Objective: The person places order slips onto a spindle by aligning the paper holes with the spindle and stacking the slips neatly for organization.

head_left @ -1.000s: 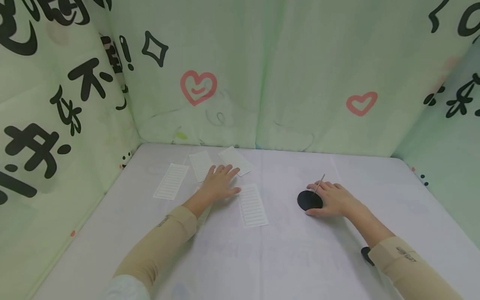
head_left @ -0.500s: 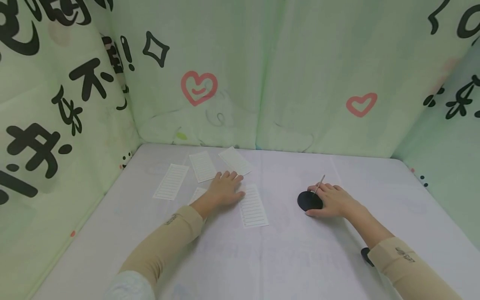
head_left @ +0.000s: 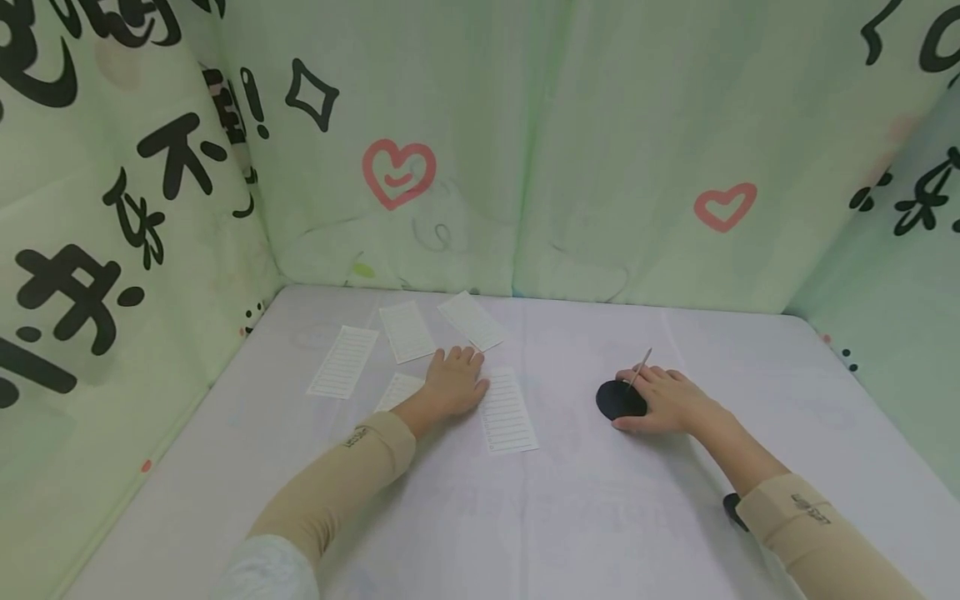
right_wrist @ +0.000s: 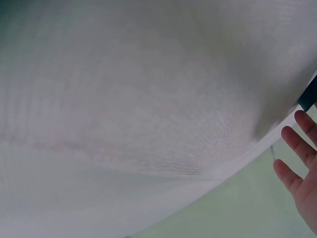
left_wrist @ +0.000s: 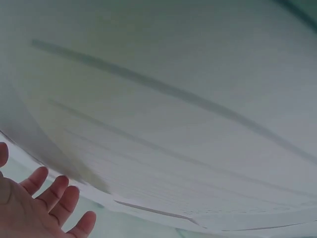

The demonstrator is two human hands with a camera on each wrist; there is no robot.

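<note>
In the head view, at the left of the middle, one lined card (head_left: 342, 362) lies on the tabletop (head_left: 592, 517), with three other cards near it, one partly behind the left arm. Next comes the left hand (head_left: 452, 383), its fingers slightly spread and holding nothing. The lined card on the right (head_left: 510, 412) lies directly to the lower right of this hand, its long axis running down the frame, and the left hand is the nearer one; whether they touch, I cannot tell. Right of centre, the right hand (head_left: 667, 398) grips a black disc (head_left: 619, 402) between thumb and fingers, beside a thin stick (head_left: 641, 367).
</note>
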